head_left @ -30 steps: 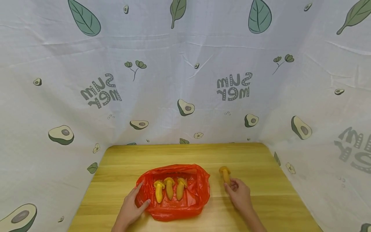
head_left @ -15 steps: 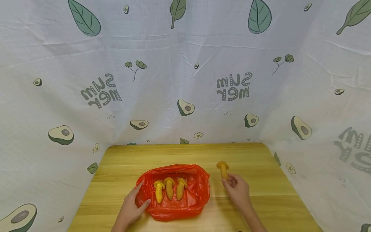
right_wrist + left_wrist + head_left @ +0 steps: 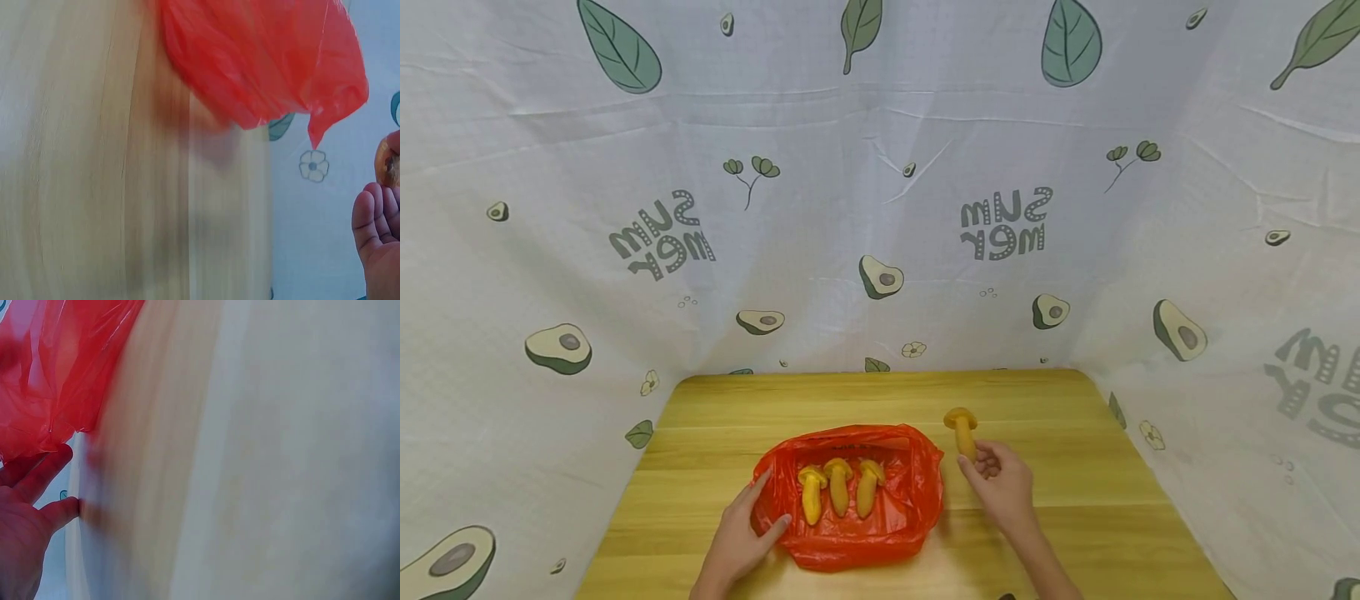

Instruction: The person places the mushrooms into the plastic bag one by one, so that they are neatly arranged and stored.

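My right hand (image 3: 1006, 483) pinches a yellow-brown mushroom (image 3: 964, 433) by the lower stem, cap pointing up and away, just right of a red plastic bag (image 3: 850, 554). In the right wrist view, part of that mushroom (image 3: 382, 164) shows at the right edge above the fingers. The bag lies with its mouth spread wide, three similar mushrooms (image 3: 838, 488) side by side in it. At its left side rests my left hand (image 3: 739, 537), thumb and fingers spread along the rim. The left wrist view shows extended fingers (image 3: 47, 478) touching the red plastic.
A light wooden table (image 3: 1075, 433) carries the bag. Behind and on both sides hangs a white curtain (image 3: 820, 225) printed with avocados, leaves and lettering. A small dark object (image 3: 1007, 597) peeks in at the bottom edge of the head view.
The right hand has moved left and farther up the head view with its mushroom, closer to the bag. My left hand, the bag and the mushrooms inside have stayed in place.
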Tool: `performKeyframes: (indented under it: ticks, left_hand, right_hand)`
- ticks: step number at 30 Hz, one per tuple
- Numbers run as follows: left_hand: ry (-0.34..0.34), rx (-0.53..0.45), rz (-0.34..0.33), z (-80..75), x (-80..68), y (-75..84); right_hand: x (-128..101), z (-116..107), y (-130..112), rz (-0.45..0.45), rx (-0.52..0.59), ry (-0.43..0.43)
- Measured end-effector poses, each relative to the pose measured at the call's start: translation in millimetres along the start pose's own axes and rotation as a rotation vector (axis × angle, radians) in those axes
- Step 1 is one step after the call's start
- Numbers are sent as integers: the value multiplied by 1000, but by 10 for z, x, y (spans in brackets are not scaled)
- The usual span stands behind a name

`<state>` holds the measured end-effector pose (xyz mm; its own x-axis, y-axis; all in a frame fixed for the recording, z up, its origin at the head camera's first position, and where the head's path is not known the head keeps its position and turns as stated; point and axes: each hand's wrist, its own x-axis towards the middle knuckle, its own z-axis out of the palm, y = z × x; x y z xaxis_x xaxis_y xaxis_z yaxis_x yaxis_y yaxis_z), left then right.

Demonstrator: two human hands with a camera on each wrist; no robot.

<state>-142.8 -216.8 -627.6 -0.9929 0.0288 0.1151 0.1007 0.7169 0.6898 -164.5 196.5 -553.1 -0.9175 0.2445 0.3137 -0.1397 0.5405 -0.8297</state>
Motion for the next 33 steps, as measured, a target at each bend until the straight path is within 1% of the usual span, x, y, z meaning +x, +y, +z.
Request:
performKeyframes:
  ticks: [7, 14, 21, 25, 28, 33]
  left_hand:
    - [-1, -5, -5, 0, -1, 11]
    - [-7, -3, -14, -10, -15, 36]
    - [3, -2, -2, 8, -3, 24]
    - [6, 0, 5, 10, -5, 27]
    - [4, 5, 0, 2, -13, 42]
    - [4, 3, 6, -20, -20, 66]
  right_hand:
    - [-26, 86, -138, 4, 42, -19]
    - [-50, 170, -264, -28, 55, -37]
    - [-85, 287, -402, -41, 88, -98]
    - [-150, 391, -445, -97, 105, -124]
    - [-211, 477, -458, -116, 123, -146]
    - [-290, 593, -460, -95, 124, -183]
